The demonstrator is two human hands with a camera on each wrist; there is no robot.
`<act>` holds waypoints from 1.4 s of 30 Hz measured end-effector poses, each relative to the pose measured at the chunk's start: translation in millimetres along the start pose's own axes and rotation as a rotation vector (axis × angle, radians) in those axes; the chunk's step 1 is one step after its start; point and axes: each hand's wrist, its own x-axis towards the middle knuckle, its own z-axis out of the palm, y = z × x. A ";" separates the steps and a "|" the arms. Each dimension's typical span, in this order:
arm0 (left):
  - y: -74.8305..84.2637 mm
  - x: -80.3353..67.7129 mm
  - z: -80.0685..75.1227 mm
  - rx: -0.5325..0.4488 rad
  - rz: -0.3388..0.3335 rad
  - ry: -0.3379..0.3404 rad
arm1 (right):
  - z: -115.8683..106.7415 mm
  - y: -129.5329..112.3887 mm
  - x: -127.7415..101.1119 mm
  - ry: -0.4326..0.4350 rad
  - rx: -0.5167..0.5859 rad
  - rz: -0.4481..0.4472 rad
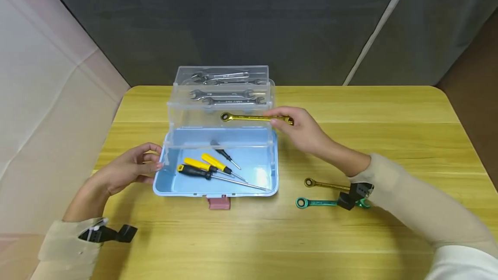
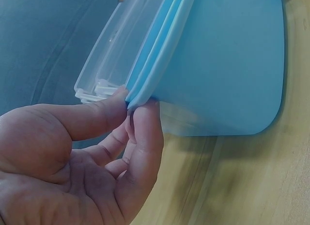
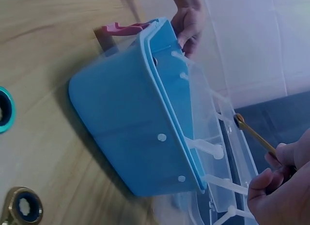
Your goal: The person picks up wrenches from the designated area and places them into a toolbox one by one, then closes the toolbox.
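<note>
An open blue toolbox (image 1: 272,172) with clear fold-out trays (image 1: 183,116) stands at the middle of the wooden table. My right hand (image 1: 301,128) pinches a gold ratchet wrench (image 1: 253,118) by its end and holds it level over the lowest clear tray; the right wrist view shows the gold wrench (image 3: 252,133) beside the box (image 3: 126,138). My left hand (image 1: 132,165) holds the box's left rim, thumb and forefinger pinching the blue edge (image 2: 145,84). Several screwdrivers (image 1: 210,168) lie in the blue bottom. Silver spanners (image 1: 225,95) fill the upper trays.
A second gold ratchet wrench (image 1: 324,183) and a green one (image 1: 317,203) lie on the table right of the box, partly under my right wrist camera. A pink latch (image 1: 219,202) sticks out at the box front. A grey curtain hangs behind the table.
</note>
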 end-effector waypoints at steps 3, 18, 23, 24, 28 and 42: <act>-0.1 -1.0 -0.2 0.013 0.013 -0.006 | 4.2 -1.7 6.7 0.003 -0.008 0.002; 1.3 -1.7 0.7 -0.006 0.013 -0.015 | 34.0 -5.8 23.0 0.020 -0.066 0.010; 0.3 -1.5 0.0 -0.009 0.027 -0.022 | 35.1 -5.3 25.3 0.022 -0.081 0.004; 0.2 -1.4 0.0 -0.009 0.029 -0.023 | 35.1 -5.3 25.6 0.024 -0.075 0.002; -0.2 -1.3 -0.1 -0.008 0.027 -0.021 | 34.9 -4.2 25.9 0.035 -0.030 -0.006; -0.1 -1.3 0.1 -0.008 0.022 -0.019 | 35.4 -2.6 26.3 -0.001 -0.222 -0.078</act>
